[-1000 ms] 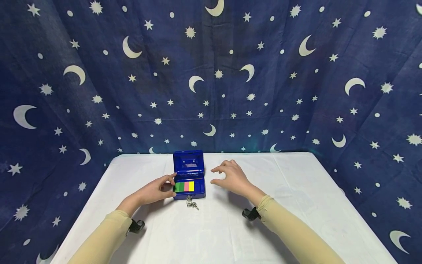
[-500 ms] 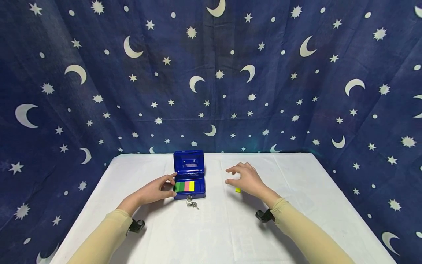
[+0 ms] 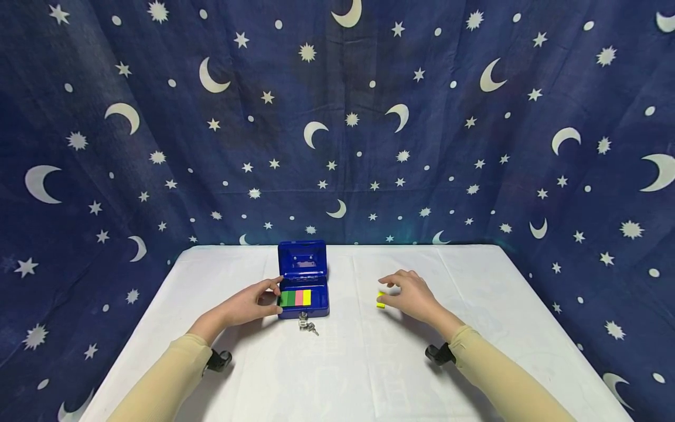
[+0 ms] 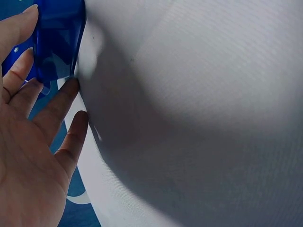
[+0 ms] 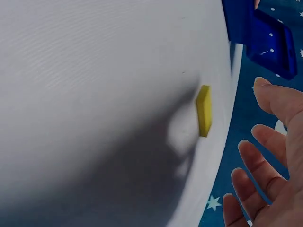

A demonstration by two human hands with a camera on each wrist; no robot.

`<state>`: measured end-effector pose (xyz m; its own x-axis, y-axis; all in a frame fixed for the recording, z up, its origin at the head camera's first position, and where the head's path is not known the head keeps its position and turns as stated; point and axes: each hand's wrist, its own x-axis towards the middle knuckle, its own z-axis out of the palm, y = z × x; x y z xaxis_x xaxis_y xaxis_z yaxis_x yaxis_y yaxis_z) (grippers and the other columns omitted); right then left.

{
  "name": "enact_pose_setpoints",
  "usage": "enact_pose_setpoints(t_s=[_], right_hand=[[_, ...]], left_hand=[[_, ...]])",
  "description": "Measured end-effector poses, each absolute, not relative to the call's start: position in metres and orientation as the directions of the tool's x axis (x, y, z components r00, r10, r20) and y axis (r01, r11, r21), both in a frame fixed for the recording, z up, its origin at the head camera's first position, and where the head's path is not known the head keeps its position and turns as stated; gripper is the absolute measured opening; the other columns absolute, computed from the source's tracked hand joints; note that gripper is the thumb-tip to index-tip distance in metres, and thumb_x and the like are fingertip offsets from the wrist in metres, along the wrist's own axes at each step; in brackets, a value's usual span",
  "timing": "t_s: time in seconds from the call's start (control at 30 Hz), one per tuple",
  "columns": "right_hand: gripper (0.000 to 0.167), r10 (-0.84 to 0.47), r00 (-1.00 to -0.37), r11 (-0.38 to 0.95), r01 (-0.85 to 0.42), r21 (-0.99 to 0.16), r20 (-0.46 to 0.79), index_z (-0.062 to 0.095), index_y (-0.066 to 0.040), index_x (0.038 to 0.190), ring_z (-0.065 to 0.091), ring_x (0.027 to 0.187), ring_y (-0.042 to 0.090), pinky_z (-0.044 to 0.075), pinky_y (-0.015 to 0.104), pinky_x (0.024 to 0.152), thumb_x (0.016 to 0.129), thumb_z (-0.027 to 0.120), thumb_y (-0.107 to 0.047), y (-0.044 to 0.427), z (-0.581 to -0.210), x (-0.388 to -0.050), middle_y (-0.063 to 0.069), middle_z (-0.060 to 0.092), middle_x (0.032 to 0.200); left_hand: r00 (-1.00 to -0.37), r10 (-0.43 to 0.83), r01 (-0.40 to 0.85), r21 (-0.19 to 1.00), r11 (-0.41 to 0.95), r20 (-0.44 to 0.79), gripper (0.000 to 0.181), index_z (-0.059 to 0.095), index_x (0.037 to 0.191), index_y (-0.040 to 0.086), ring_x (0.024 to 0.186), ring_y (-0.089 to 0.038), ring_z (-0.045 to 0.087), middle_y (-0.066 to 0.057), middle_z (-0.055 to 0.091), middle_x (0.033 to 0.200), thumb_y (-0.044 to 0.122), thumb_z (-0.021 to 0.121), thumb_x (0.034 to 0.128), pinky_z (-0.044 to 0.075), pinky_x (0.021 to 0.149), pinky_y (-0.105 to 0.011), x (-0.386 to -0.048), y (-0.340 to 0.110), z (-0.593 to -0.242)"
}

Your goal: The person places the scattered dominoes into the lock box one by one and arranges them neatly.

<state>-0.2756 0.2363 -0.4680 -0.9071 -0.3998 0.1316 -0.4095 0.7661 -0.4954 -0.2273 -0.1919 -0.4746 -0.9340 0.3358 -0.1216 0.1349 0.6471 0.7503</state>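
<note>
A blue metal cash box (image 3: 319,302) stands with its lid raised. Inside it, at the left, a light green block (image 3: 283,299), a dark green block (image 3: 292,298), a pink block (image 3: 299,298) and a yellow block (image 3: 307,297) lie in a row. My left hand (image 3: 239,305) rests its fingertips and thumb against the box's left side. My right hand (image 3: 413,296) hovers with spread, relaxed fingers behind a loose yellow block (image 5: 204,111) on the table. In the head view the thumb partly covers that block; the right wrist view shows it apart from the fingers.
A small padlock (image 3: 303,320) hangs at the box's front, with keys (image 3: 311,328) on the cloth beside it. White cloth covers the table (image 3: 337,375). A dark blue curtain (image 3: 348,158) with moons and stars stands behind and at both sides.
My right hand has moved right, away from the box, to the loose yellow block, which has come into sight from behind it. My left hand and the box have stayed put.
</note>
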Motion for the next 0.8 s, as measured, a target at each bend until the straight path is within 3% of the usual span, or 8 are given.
enact_pose_setpoints(t_s=[0.8], right_hand=[[0.055, -0.304, -0.952, 0.838, -0.282, -0.467, 0.030, 0.072, -0.017, 0.123, 0.049, 0.095, 0.022, 0.044, 0.043, 0.083, 0.078, 0.085, -0.046, 0.246, -0.495, -0.275, -0.001, 0.062, 0.104]], left_hand=[[-0.938, 0.320, 0.127, 0.726, 0.676, -0.134, 0.036, 0.056, 0.112, 0.016, 0.133, -0.029, 0.054, -0.007, 0.033, 0.163, 0.036, 0.077, 0.0909, 0.037, 0.114, -0.052, -0.226, -0.191, -0.473]])
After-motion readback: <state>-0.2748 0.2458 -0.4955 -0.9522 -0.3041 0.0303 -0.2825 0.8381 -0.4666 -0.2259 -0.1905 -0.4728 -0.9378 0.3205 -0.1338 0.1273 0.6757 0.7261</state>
